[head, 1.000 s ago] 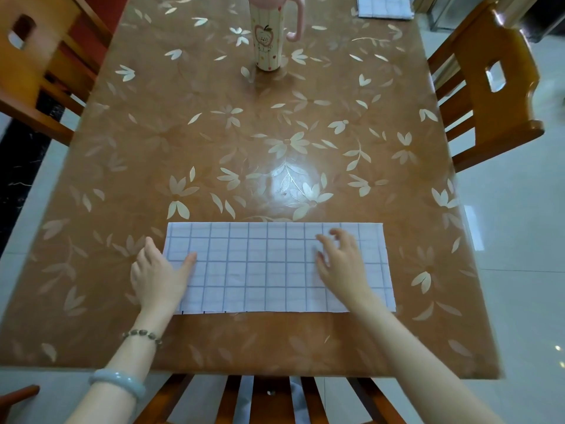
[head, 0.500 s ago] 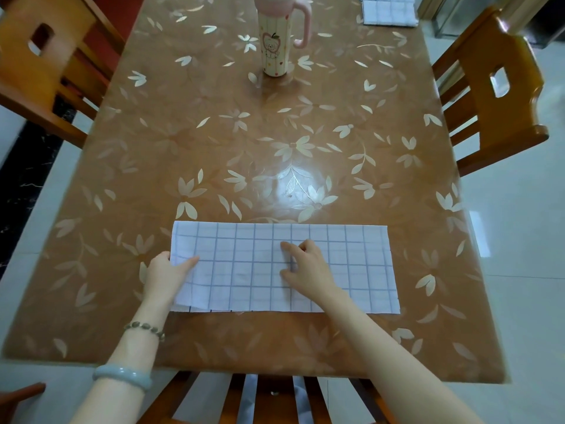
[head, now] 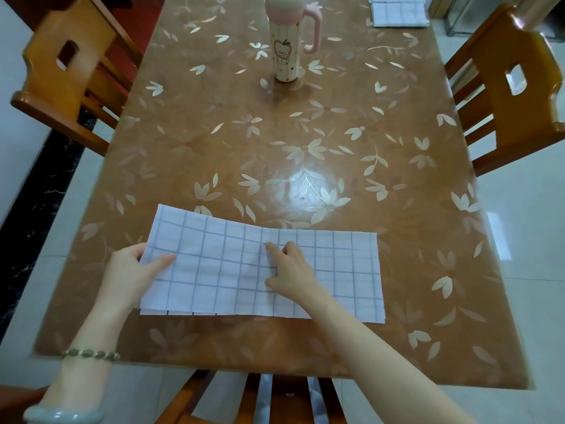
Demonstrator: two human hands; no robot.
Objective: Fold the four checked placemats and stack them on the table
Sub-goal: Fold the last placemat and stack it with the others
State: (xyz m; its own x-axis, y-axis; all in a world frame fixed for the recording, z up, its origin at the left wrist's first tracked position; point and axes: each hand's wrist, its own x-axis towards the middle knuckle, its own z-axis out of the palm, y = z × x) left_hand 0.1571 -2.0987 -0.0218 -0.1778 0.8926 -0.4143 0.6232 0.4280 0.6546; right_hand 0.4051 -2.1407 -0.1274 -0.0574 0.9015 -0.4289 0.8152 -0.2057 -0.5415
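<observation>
A white placemat with a grey check (head: 336,270), folded once lengthwise, lies near the front edge of the brown flowered table (head: 275,148). My left hand (head: 134,270) grips its left end, thumb on top, and that end is raised off the table. My right hand (head: 290,267) presses flat on the middle of the placemat with its fingers spread. A stack of folded checked placemats (head: 397,12) sits at the table's far right corner, partly cut off by the frame.
A tall cream and pink tumbler with a handle (head: 287,41) stands at the far middle of the table. Wooden chairs stand at the left (head: 70,71), at the right (head: 513,87) and under the front edge (head: 260,399).
My right hand slid from the placemat's right part to its middle. My left hand took hold of the left end and lifted it off the table.
</observation>
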